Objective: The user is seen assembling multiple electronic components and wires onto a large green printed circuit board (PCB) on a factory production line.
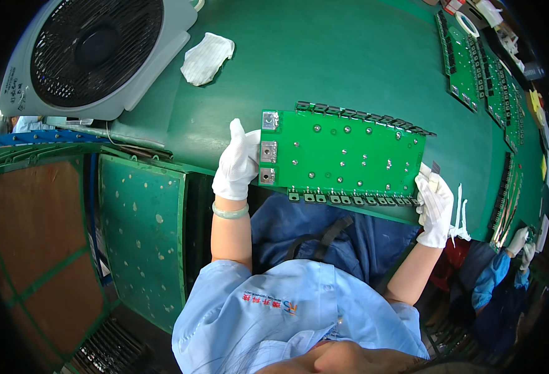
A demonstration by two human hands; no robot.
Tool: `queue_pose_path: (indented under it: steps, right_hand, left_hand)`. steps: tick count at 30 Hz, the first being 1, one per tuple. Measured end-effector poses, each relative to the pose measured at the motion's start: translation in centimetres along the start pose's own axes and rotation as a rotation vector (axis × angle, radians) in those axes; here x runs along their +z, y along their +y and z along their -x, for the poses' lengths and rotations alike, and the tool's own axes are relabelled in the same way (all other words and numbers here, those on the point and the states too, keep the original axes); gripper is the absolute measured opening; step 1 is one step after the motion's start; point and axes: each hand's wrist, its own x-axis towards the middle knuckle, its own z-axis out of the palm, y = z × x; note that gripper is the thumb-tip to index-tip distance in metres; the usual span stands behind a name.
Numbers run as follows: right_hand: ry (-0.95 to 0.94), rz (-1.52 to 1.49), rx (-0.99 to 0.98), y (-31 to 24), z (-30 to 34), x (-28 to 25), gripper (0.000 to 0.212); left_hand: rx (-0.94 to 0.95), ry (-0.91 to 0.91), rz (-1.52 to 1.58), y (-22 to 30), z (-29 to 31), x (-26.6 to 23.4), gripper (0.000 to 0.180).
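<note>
A green circuit board (343,154) is held up in front of me, its soldered face showing. Rows of black transistors line its two long edges, and three silvery metal pads sit at its left end. My left hand (237,163), in a white glove, grips that left end with the thumb pointing up. At the right end my right hand (435,206), also gloved in white, closes on the board's lower corner. The fingers behind the board are hidden in both hands.
A grey box fan (181,47) stands at the far left, with a crumpled white cloth (207,58) beside it on the green table (274,56). More circuit boards (464,65) lie along the right side. A co-worker's gloved hands (519,242) show at the far right.
</note>
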Motion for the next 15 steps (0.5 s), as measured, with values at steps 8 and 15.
queue_pose_path:
  steps: [8, 15]
  right_hand:
    - [-0.010, -0.069, 0.010, -0.1, 0.0, 0.0, 0.036]
    - [-0.051, -0.129, -0.032, 0.0, -0.2, -0.4, 0.041]
  left_hand:
    - [0.034, -0.011, 0.008, -0.4, 0.1, -0.5, 0.076]
    - [0.102, 0.086, -0.293, 0.5, 0.3, 1.1, 0.036]
